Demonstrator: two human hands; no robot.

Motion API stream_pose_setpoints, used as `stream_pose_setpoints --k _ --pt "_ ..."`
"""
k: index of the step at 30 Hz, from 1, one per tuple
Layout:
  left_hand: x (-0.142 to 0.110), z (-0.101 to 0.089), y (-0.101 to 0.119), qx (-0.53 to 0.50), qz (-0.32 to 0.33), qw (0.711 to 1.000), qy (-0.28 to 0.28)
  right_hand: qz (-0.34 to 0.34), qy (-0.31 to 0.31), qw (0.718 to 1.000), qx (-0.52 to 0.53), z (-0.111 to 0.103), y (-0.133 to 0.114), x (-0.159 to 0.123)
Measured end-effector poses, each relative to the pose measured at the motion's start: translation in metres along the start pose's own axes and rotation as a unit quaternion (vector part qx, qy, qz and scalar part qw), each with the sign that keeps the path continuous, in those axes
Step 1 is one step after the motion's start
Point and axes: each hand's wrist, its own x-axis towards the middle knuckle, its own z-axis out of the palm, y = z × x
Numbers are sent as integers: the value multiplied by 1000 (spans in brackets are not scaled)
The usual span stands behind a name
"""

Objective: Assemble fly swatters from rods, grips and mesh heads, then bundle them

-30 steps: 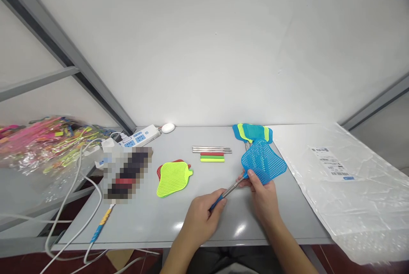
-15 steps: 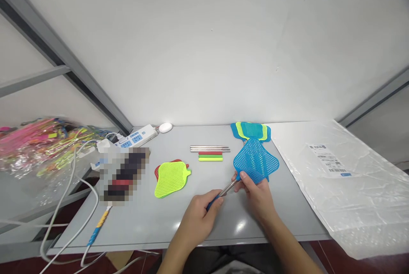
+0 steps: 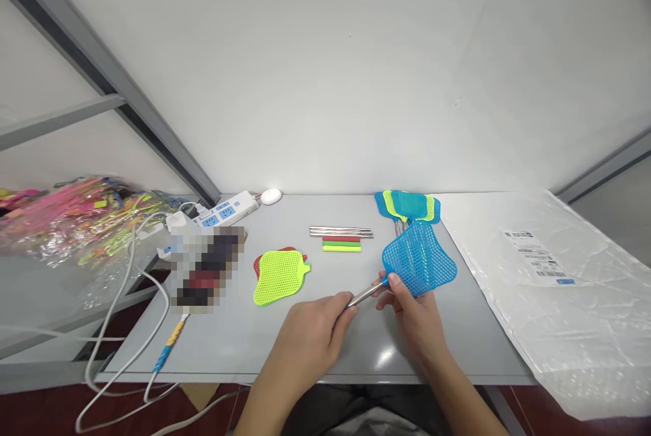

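Observation:
Between my two hands is a fly swatter point(image 3: 419, 258) with a blue mesh head and a silver rod. My left hand point(image 3: 319, 329) is wrapped round its handle end, hiding most of the blue grip. At the neck, where rod meets head, the fingers of my right hand point(image 3: 409, 307) pinch it. Behind the head lie more swatters point(image 3: 409, 205) with blue, teal and yellow-green heads, partly covered. Left of my hands rests a yellow-green mesh swatter head point(image 3: 279, 276), overlapping a red swatter head point(image 3: 258, 265). Several silver rods point(image 3: 340, 231) lie beside red, green and yellow grips point(image 3: 342, 244).
A white bubble-wrap package point(image 3: 534, 314) with a label covers the table's right side. On the left are a power strip point(image 3: 228, 211), a pixelated phone-like object point(image 3: 208, 270) with a cable, and a white oval device point(image 3: 271, 196). Bagged colourful items point(image 3: 91, 212) sit beyond the left edge.
My left hand now covers more of the blue grip. The view has shifted slightly, moving the table's contents a little rightward. My right hand keeps its pinch at the neck.

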Motion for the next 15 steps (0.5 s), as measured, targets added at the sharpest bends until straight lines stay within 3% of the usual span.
stream_pose_setpoints --k 3,9,15 --pt "1 -1 9 1 12 1000 9 8 -10 1000 -17 2 -4 -8" --pt "2 5 28 -16 26 1000 -5 -21 -101 986 -131 4 -7 -23" --pt "-1 5 30 56 0 998 -35 -49 -103 977 -180 -5 -1 -27"
